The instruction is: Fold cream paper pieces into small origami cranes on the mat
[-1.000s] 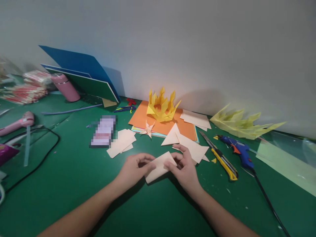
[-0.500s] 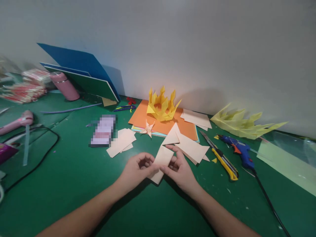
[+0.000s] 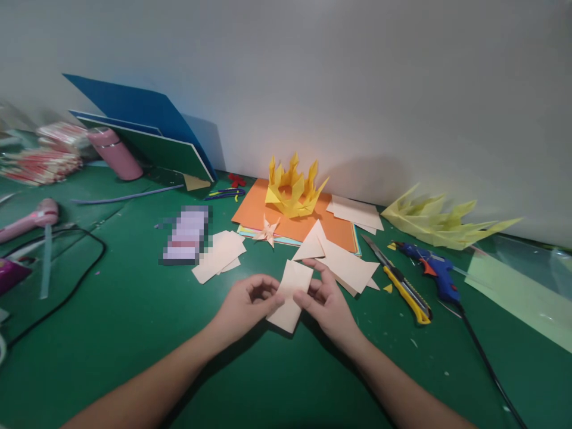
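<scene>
Between my two hands is a folded piece of pale peach paper (image 3: 291, 292), a narrow rectangle tilted slightly to the right. My left hand (image 3: 250, 301) pinches its left edge, thumb on top and fingers behind. On the opposite edge, my right hand (image 3: 324, 301) grips it the same way, its index finger reaching up past the paper's top corner. Just beyond lies a folded peach triangle (image 3: 311, 241), beside flat peach paper pieces (image 3: 351, 265). More peach sheets (image 3: 218, 256) lie to the left, near a small peach paper star (image 3: 268, 231).
A yellow paper crown (image 3: 292, 193) stands on an orange paper stack (image 3: 250, 205). To the right are a yellow utility knife (image 3: 406, 292), a blue glue gun (image 3: 435, 271) and a pale green folded paper piece (image 3: 447, 223). A blurred phone (image 3: 187, 233) and a pink bottle (image 3: 115, 154) are left.
The folded paper has turned more upright in my hands. My right thumb has shifted slightly right and up on it, and my left thumb has drawn back toward the left edge.
</scene>
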{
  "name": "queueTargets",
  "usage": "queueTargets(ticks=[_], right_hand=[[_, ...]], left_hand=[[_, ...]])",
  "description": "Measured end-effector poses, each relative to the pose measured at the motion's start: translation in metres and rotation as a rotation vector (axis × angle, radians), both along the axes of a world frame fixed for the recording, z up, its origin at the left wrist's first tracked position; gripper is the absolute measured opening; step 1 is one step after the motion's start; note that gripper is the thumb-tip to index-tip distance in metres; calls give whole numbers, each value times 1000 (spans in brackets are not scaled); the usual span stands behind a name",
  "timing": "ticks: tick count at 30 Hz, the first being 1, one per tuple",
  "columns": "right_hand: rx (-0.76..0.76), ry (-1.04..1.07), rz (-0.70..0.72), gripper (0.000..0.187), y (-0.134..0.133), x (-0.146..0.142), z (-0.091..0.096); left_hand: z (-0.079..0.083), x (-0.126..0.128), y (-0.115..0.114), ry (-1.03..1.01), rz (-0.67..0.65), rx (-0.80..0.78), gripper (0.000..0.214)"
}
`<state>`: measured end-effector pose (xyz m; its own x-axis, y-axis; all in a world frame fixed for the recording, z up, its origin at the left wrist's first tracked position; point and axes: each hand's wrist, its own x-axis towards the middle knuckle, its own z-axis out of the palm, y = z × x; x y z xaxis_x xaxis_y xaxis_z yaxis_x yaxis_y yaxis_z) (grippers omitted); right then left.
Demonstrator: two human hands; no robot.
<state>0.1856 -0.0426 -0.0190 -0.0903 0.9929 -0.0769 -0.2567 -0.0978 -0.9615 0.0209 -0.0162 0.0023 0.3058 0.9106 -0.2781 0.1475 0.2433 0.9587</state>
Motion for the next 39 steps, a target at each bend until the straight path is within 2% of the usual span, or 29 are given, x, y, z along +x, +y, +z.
queueTargets(ticks=[7,11,17,20,25,29,39], right_hand=[[-15,-13,-23,60,0,1,-1],[-12,-29,-58,60,1,2,-2],[-34,-6,-77,61,1,2,-3],[-36,-13,-70,53,1,3,-3],[-40,-34,-44,36,1,4,-1],[-39,-59,-89,31,0,4,0],[-53,-72,-116,33,0,2,0]], left_hand=[[1,2,-3,-33,-7,-54,33],[1,2,-3,-73,13,-31,38],[1,1,-4,-35,11,10,30],[0,1,-4,-23,-13,6,28],[1,0,-4,46,-23,166,15],[3,-1,-6,93,-108,331,7],[5,-2,-6,179,-135,334,20]])
